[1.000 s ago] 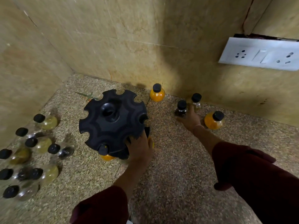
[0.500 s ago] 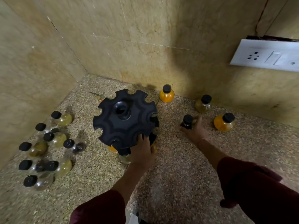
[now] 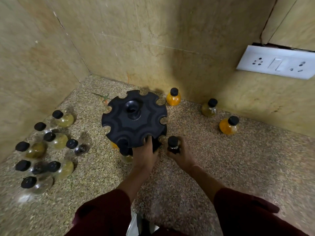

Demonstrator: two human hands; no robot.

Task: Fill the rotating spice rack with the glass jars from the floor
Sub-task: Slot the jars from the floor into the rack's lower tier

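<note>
A black rotating spice rack (image 3: 134,119) with notched slots stands on the speckled floor near the corner. My left hand (image 3: 144,155) grips its near edge. My right hand (image 3: 180,155) is closed around a dark glass jar (image 3: 173,144) with a black cap, held just right of the rack's near rim. A black-capped jar (image 3: 124,147) sits in a near slot, and orange and pale contents show under the rack. Two orange jars (image 3: 173,97) (image 3: 228,126) and an olive jar (image 3: 209,109) stand by the far wall.
Several black-capped glass jars (image 3: 56,138) with yellow, olive and clear contents cluster on the floor at the left. Tiled walls close the corner on the left and behind. A white switch plate (image 3: 277,63) hangs on the right wall. Maroon sleeves cover both my forearms.
My right hand lifted the dark jar from beside the far wall and carried it toward the rack's near right edge. My left hand stayed on the rack.
</note>
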